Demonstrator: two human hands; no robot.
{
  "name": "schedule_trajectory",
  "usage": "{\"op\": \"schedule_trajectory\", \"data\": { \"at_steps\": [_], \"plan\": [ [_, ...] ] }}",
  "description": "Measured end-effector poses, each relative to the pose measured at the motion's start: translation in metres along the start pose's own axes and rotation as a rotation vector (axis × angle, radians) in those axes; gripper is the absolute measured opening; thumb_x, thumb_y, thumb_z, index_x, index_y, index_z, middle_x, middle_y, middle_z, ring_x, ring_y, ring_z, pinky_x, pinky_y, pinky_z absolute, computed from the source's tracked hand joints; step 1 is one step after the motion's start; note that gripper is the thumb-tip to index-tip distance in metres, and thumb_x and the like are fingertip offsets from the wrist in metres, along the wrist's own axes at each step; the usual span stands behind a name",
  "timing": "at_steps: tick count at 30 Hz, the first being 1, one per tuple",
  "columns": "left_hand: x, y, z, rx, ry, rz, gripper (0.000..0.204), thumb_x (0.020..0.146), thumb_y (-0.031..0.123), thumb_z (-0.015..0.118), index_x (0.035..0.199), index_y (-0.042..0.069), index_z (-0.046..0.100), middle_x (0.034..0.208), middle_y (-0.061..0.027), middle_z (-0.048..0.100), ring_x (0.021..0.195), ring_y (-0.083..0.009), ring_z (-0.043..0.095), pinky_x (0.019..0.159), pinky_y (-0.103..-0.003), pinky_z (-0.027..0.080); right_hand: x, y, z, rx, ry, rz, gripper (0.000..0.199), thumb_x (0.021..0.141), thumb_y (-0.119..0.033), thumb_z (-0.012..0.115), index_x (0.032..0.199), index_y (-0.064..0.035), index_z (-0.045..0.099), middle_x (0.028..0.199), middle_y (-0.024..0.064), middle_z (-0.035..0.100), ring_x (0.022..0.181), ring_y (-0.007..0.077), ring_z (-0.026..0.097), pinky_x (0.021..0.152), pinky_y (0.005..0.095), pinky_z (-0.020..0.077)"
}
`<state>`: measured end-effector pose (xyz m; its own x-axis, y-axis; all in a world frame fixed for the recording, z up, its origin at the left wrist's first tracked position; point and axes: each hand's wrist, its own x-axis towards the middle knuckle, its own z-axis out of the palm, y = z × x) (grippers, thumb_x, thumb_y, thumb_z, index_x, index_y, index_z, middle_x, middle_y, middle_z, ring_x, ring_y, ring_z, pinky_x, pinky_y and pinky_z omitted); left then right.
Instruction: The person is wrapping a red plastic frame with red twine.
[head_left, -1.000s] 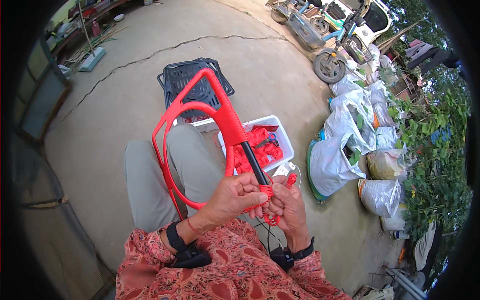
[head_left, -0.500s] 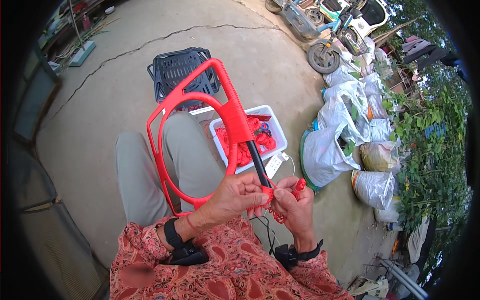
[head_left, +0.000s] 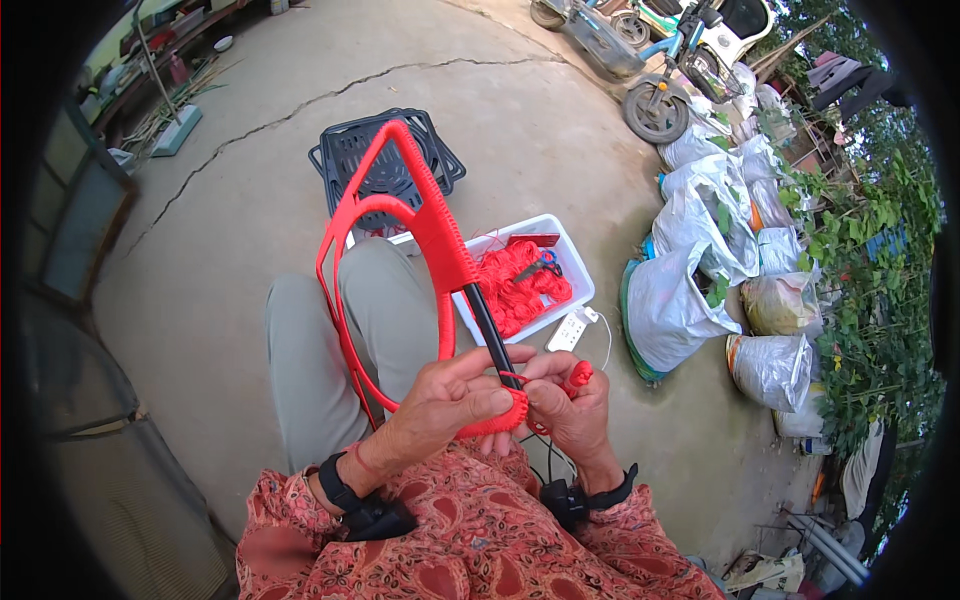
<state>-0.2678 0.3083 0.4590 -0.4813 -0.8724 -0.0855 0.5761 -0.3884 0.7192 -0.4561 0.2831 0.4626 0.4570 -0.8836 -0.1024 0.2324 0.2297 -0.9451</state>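
A square frame (head_left: 440, 240) with a ring inside it stands tilted over my lap, mostly wrapped in red cord. One stretch of bare black tube (head_left: 488, 325) shows on its right side. My left hand (head_left: 435, 405) is closed around the wrapped lower corner, thumb on top and forefinger stretched toward the tube. Close beside it, my right hand (head_left: 577, 420) pinches a small bundle of red cord (head_left: 580, 375). A strand passes between the hands at the lower end of the bare tube.
Beyond my knees, a white plastic basket (head_left: 577, 275) holds red cord (head_left: 508, 292) and scissors (head_left: 545, 262). Beside it lies a white power strip (head_left: 571, 330). Black frames (head_left: 385, 165) are stacked farther off. Silvery plant bags (head_left: 675, 310) line the right; an electric scooter (head_left: 657, 105) stands behind.
The frame has turned more edge-on and tipped lower. Both hands have shifted slightly left with it, and my left forefinger has stretched out along the tube.
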Motion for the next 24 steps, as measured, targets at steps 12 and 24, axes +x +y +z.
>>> {"op": "schedule_trajectory", "data": {
  "at_steps": [12,24],
  "plan": [
    [0.000,-0.002,-0.005,-0.057,-0.007,0.023,0.055,0.092,0.023,0.057,0.135,-0.002,0.033,0.084,-0.0141,0.063,0.064,-0.0167,0.064,0.051,-0.022,0.049,0.006,0.011,0.019,-0.406,0.134,-0.376,0.011,0.089,-0.005,0.060,0.096,0.0035,0.061,0.100,0.0176,0.067,0.071,0.0103,0.061,0.062,0.0225,0.0486],
    [0.003,-0.005,-0.004,-0.051,0.023,0.010,0.057,0.092,0.021,0.057,0.137,-0.001,0.031,0.084,-0.0136,0.063,0.062,-0.0172,0.064,0.050,-0.023,0.049,0.011,0.008,0.029,-0.294,0.197,-0.255,0.014,0.093,-0.007,0.054,0.101,0.0047,0.056,0.100,0.0129,0.065,0.058,0.0059,0.055,0.047,0.0197,0.0433]
  ]
}}
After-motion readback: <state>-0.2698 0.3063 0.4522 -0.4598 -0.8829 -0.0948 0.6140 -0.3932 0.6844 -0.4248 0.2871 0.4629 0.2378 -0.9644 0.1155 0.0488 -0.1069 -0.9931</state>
